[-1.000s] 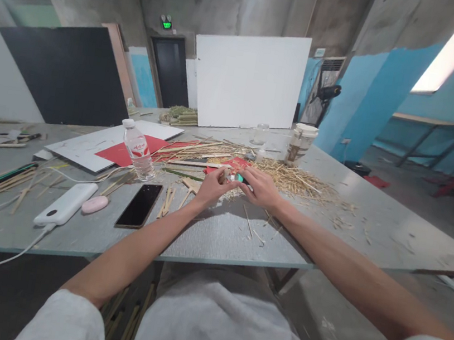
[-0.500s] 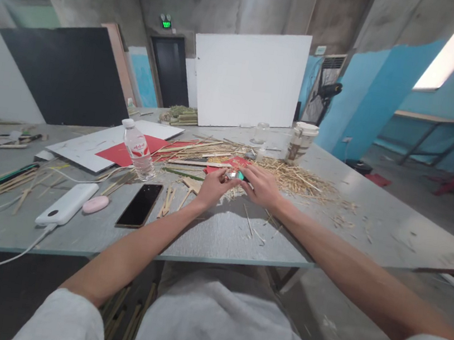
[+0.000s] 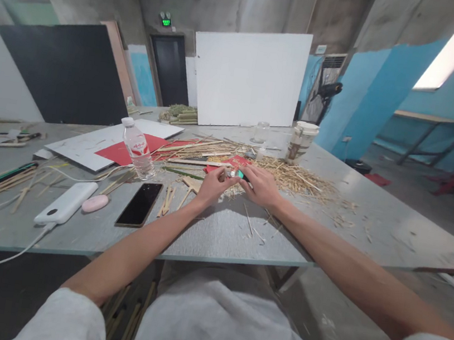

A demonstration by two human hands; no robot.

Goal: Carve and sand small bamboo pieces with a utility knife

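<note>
Right hand (image 3: 264, 188) closed on small green thing (image 3: 240, 175), left hand (image 3: 210, 186) curled beside it, grip unclear; work looks midway, shavings (image 3: 302, 179) piled right, sticks (image 3: 200, 151) loose far left.

Your right hand (image 3: 262, 186) holds a green tool (image 3: 240, 175); your left hand (image 3: 211, 186) curls just beside it. Straw (image 3: 304, 179) lies beyond your right hand; a phone (image 3: 138, 205) and bottle (image 3: 136, 149) sit left of your left.

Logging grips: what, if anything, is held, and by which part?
A small green and white object, unidentifiable: the left hand appears to hold its white part, the right hand its green part; exact contact is hidden.
</note>
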